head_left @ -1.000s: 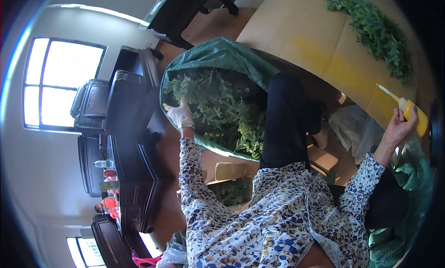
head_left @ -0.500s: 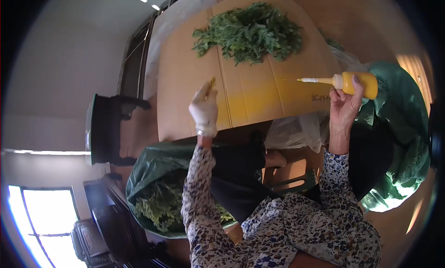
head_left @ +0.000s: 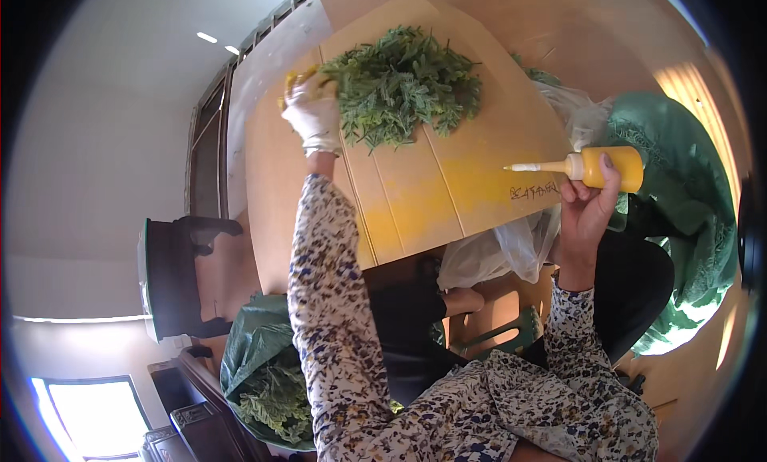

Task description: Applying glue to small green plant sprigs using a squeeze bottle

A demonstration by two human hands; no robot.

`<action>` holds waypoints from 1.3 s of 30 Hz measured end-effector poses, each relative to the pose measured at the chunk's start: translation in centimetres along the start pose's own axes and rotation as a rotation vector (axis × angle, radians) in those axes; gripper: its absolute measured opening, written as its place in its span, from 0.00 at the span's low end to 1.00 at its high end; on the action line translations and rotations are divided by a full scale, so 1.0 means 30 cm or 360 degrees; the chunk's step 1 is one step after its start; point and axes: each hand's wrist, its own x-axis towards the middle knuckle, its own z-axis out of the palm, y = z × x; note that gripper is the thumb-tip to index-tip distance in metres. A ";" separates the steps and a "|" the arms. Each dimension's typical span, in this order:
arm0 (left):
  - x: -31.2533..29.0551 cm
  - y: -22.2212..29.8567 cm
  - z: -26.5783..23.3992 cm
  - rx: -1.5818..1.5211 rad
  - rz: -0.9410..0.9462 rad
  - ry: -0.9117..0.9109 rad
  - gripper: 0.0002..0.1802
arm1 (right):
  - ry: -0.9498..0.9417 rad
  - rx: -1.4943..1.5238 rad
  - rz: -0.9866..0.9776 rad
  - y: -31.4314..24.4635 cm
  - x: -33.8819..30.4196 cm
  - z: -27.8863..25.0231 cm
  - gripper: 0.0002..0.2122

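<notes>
My right hand [head_left: 587, 210] is closed round a yellow squeeze bottle [head_left: 613, 169], which lies sideways in the grip. Its long nozzle, with a white wrapped part near the tip, points left over the cardboard. My left hand [head_left: 313, 118], in a white glove with yellow-stained fingertips, is at the left edge of a heap of green artificial foliage sprigs [head_left: 407, 86]. Its fingers are blurred and partly mixed with the leaves, so their hold cannot be made out. Under both lies a large cardboard sheet [head_left: 399, 198] with yellow stains toward its near side.
A green bag [head_left: 260, 342] holding more foliage stands at lower left. Another large green bag [head_left: 675, 142] is at the right. Clear plastic [head_left: 503, 250] hangs by the cardboard's near edge, above a green stool [head_left: 507, 334]. A dark stool [head_left: 172, 278] stands left.
My left hand has moved forward and left from the cardboard's near part to the foliage heap. My right hand still holds the bottle level. The view has shifted somewhat.
</notes>
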 end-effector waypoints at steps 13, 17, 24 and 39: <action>-0.316 0.257 -0.137 -0.0492 -0.0449 -0.1996 0.16 | -0.0061 0.0029 0.0013 0.012 -0.003 0.005 0.08; -0.421 0.255 -0.073 -0.0351 -0.0377 -0.1787 0.23 | -0.0132 -0.0001 0.0014 0.015 -0.020 0.016 0.08; -0.536 0.302 -0.218 -0.0251 -0.0813 -0.0464 0.15 | -0.0162 0.0031 0.0040 0.051 -0.007 0.000 0.09; -0.555 0.239 -0.271 0.0113 -0.0921 0.0074 0.06 | -0.0147 0.0033 0.0080 0.059 -0.032 0.013 0.10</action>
